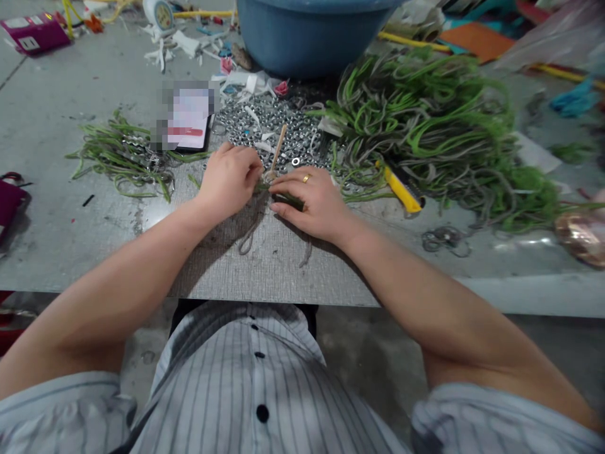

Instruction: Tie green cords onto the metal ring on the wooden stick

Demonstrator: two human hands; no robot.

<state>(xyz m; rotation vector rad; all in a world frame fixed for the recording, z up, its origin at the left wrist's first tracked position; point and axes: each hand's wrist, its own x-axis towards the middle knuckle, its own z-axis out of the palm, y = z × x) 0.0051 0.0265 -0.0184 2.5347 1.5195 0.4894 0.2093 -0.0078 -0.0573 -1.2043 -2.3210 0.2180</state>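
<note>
My left hand (pixel 231 178) is closed in a pinch, its fingertips at a green-grey cord near the table's front. Close beside it, my right hand (pixel 314 198) curves its fingers and thumb around a green stretch of cord (pixel 289 201). A grey cord loop (pixel 246 241) hangs down onto the table below the hands. Between the fingertips, a thin wooden stick (pixel 280 146) slants up; what its lower end touches is hard to make out. Just beyond lies a spread of shiny metal nuts (pixel 265 120), with one flat washer (pixel 295 161) near my right hand.
Behind stands a blue basin (pixel 314 38). A large heap of green and grey cords (pixel 425 126) lies right, with a yellow cutter knife (pixel 401 189) before it. Left are a smaller cord bundle (pixel 118 151) and a phone (pixel 190 120). A copper-coloured spool (pixel 583 236) sits far right.
</note>
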